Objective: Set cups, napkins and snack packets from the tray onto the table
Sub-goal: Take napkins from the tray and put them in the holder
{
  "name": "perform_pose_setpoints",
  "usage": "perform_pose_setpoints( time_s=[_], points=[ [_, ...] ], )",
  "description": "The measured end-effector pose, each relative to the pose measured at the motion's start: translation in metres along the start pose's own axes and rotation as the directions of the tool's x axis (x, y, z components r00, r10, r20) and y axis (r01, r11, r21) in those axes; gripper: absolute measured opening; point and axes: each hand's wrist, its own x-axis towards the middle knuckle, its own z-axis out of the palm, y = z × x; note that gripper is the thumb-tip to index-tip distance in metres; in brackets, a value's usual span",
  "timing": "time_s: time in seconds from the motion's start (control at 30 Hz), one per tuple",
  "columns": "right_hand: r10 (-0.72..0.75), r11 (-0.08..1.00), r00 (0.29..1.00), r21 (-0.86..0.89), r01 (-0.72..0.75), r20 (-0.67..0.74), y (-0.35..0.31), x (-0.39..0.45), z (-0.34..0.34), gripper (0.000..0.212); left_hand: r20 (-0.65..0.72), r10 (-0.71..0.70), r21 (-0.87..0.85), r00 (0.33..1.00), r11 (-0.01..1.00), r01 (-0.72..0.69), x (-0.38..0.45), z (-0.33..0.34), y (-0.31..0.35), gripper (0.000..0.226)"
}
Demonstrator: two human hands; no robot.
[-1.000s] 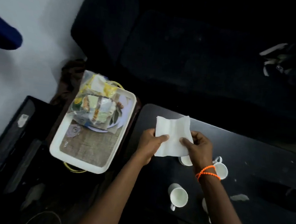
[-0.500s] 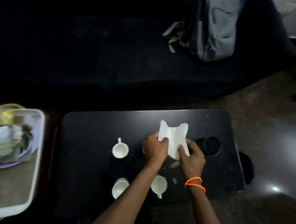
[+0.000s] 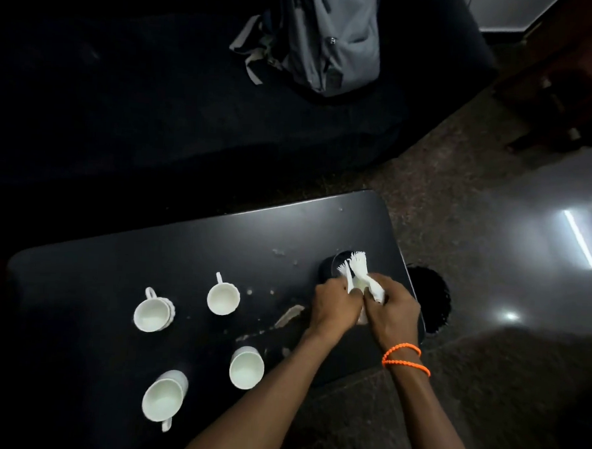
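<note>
White napkin (image 3: pixel 360 277) was bunched between my left hand (image 3: pixel 333 305) and right hand (image 3: pixel 391 313), both gripping it, right of the four cups (image 3: pixel 223 297) on the table (image 3: pixel 114 266).

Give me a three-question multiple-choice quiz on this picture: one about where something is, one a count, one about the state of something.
1. Where is the grey backpack?
A. On the dark sofa beyond the table
B. On the table
C. On the floor beside the cups

2. How many white cups stand on the table?
A. Two
B. Four
C. Six

3. What state is the napkin in?
A. Lying flat on the table
B. Bunched between both hands
C. Draped over a cup

Answers:
1. A, it leans on the dark seat at the top of the view.
2. B, four empty cups sit in the table's left half.
3. B, the left hand and right hand pinch it together above a dark round holder.
</note>
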Motion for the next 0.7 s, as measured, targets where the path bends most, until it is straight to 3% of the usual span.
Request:
perform_pose_setpoints(
  time_s=[0.17,0.37,0.57,0.63,0.7],
  points=[
    [0.064,0.989,0.986,-0.138,-0.043,0.154,0.008,0.036,-0.005,0.034,-0.011,-0.145,-0.139,0.989,0.980,0.142,0.029,0.008,0.004,0.032],
    [0.225,0.942,0.940,-0.304,-0.143,0.258,0.004,0.075,0.005,0.021,0.004,-0.326,-0.514,0.945,0.810,0.282,0.054,0.010,-0.008,0.040],
    [0.184,0.957,0.954,-0.263,-0.120,0.235,-0.001,0.090,0.026,0.024,-0.159,-0.378,-0.598,0.912,0.772,0.216,0.060,0.007,-0.005,0.050],
    [0.172,0.970,0.974,-0.198,-0.142,0.144,0.004,0.090,0.026,0.030,-0.244,-0.379,-0.581,0.893,0.794,0.178,0.058,0.003,-0.006,0.048],
    [0.171,0.979,0.985,-0.120,-0.165,0.036,0.010,0.086,0.026,0.029,-0.249,-0.389,-0.642,0.887,0.752,0.150,0.059,0.000,-0.008,0.045]
  ],
)
